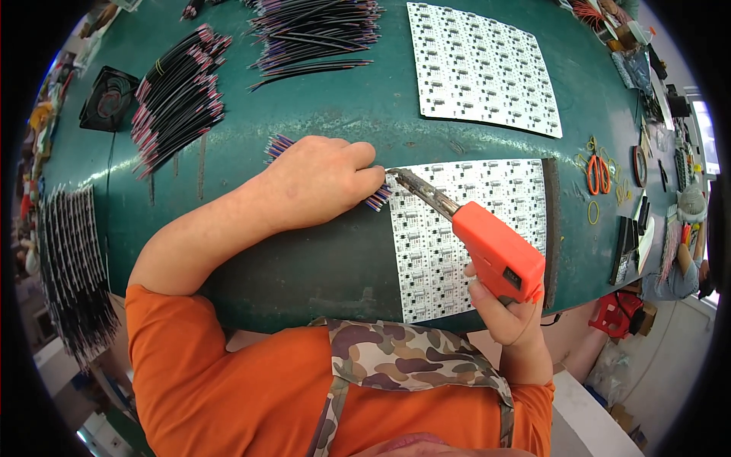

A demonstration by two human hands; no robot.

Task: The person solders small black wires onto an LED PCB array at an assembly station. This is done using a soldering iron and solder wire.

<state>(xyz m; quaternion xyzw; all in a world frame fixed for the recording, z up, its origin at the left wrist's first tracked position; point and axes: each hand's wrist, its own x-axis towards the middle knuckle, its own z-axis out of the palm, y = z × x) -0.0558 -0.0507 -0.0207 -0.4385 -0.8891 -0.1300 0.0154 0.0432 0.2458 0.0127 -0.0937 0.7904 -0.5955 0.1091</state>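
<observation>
My left hand (324, 179) is closed over a bundle of short cut wires (378, 199). Blue and purplish ends stick out on both sides of the fist. In my right hand (499, 314) is a red soldering gun (499, 247), gripped by its handle. Its metal tip points up and left to the top left corner of a white circuit board panel (434, 263), right beside my left fingertips. Whether the tip touches a wire there is too small to tell. Rows of small dark parts cover the panel, which lies on a dark mat (304, 266).
A second white panel (483, 72) lies farther back. Black wire bundles (179, 103) (316, 34) and a small black fan (109, 99) are at the back left. Orange-handled scissors (598, 175) and rubber bands lie right. Long wires (72, 266) hang over the left edge. Another person's arm (685, 266) shows far right.
</observation>
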